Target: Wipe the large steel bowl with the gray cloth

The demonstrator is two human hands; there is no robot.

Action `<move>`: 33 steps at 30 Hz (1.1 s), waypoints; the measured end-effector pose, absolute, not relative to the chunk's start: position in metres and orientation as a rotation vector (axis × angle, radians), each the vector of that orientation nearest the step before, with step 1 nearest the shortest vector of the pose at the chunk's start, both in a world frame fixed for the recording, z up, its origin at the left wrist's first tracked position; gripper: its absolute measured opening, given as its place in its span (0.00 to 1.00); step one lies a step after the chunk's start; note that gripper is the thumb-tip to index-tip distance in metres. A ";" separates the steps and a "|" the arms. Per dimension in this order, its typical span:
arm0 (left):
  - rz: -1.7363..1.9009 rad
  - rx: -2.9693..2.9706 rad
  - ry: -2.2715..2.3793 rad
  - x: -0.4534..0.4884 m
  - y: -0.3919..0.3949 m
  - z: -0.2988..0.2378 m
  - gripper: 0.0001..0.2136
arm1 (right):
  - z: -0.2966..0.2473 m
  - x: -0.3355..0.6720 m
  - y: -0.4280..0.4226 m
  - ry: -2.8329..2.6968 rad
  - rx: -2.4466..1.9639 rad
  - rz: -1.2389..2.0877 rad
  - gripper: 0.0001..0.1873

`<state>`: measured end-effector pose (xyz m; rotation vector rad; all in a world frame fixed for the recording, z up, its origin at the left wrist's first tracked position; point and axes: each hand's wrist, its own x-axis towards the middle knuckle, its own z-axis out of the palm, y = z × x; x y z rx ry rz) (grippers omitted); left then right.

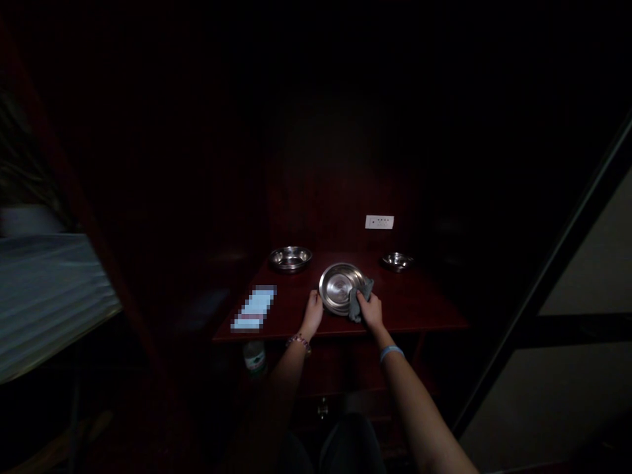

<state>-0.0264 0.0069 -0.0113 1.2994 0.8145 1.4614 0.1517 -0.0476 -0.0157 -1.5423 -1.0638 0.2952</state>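
Observation:
A shiny round metal bowl point(338, 286) is held tilted toward me above the dark red desktop. My left hand point(313, 312) grips its left rim with closed fingers. On the bowl's right side my right hand point(370, 309) is closed on a grey cloth point(356, 306), which is pressed against the inside and rim. Part of the cloth sticks up beyond my fingers. Behind, to the left, sits a wide metal bowl point(291, 259), and a smaller metal bowl point(397, 262) stands at the back right.
The dark red desktop point(419, 309) sits in a dim alcove. A pixelated bright patch point(254, 309) lies at its left. A white socket panel point(380, 222) is on the back wall. Below the left front edge stands a bottle point(255, 359). A pale ridged surface point(49, 296) is far left.

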 end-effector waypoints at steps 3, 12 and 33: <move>1.425 1.288 0.854 -0.026 0.010 -0.014 0.12 | -0.015 0.151 -0.049 -1.063 -1.549 0.288 0.23; 1.403 1.299 0.899 -0.026 0.012 -0.017 0.10 | -0.014 0.150 -0.049 -1.064 -1.549 0.302 0.23; 1.400 1.371 0.883 -0.028 0.014 -0.018 0.11 | -0.012 0.150 -0.050 -1.063 -1.567 0.281 0.24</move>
